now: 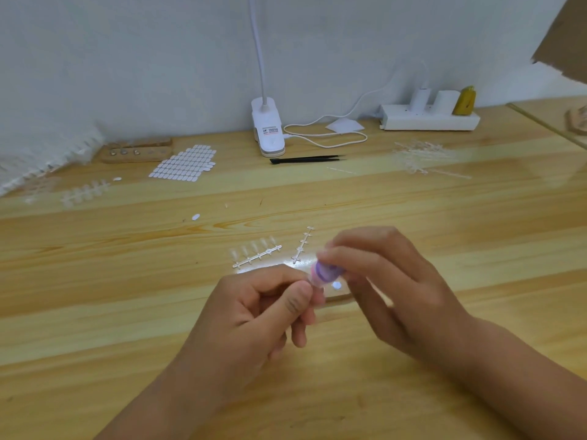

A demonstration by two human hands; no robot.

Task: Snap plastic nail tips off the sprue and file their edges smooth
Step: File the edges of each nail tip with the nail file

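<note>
left hand (254, 312): curled at near centre above the table (95, 312), thumb and forefinger pinched on something small and pale; too blurred to tell whether it is a nail tip.
right hand (390, 287): fingers bent around a small purple and pink block (327, 271), its end pressed against what the left hand pinches; the block is blurred by motion.
sprue with tips (256, 251): lies flat just beyond the hands, five clear nail tips on one side of its stem.
bare sprue (303, 245): just right of the first, angled away, no tips on its pegs.
loose tip (195, 216): a single white oval lying alone, left of centre and farther off.
sticker sheet (184, 162): rows of small white ovals at far left.
wooden holder (136, 151): beside the sheet, close to the wall, with metal studs along its top.
more sprues (84, 193): clear pieces at the left edge, soft in focus.
spent sprues (422, 157): a loose heap of thin clear sticks at far right.
tweezers (306, 159): black, lying flat in front of the clip lamp (268, 128).
power strip (430, 119): white, against the wall at far right, plugs seated in it, a white cable looping to the lamp.
</note>
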